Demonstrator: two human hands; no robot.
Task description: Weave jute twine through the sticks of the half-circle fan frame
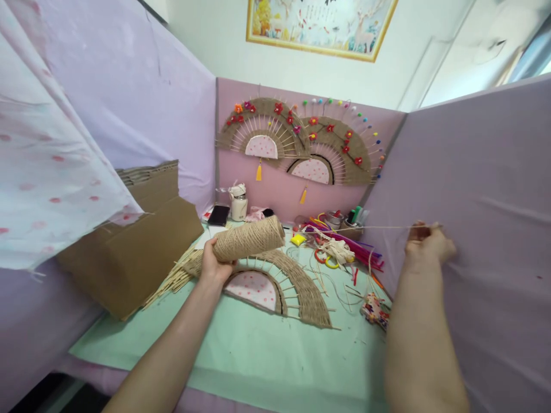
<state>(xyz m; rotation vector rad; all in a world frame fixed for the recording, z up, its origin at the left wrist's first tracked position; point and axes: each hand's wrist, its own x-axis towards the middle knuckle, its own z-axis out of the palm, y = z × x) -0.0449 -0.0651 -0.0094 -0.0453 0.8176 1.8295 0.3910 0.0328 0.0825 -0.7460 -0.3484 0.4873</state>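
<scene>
My left hand [216,265] grips the lower left end of a roll of jute twine [249,237], lifted above the table. A strand of twine [383,228] runs taut from near the roll to the right. At its far end my right hand [426,241] is closed on it, raised beside the right partition. Below the roll lies a half-round fan [307,281] of woven twine on thin sticks. Its inner half-disc [253,288] is white cloth with pink dots and a dark edging. My left hand and the roll hide part of the fan.
Bamboo sticks [174,278] and folded cardboard [142,246] lie left. Scissors [326,261], pipe cleaners [365,252] and a patterned pouch [374,310] are on the right. A white bottle [238,202] and a phone [219,215] stand behind. Two decorated fans [344,149] hang on the pink partition.
</scene>
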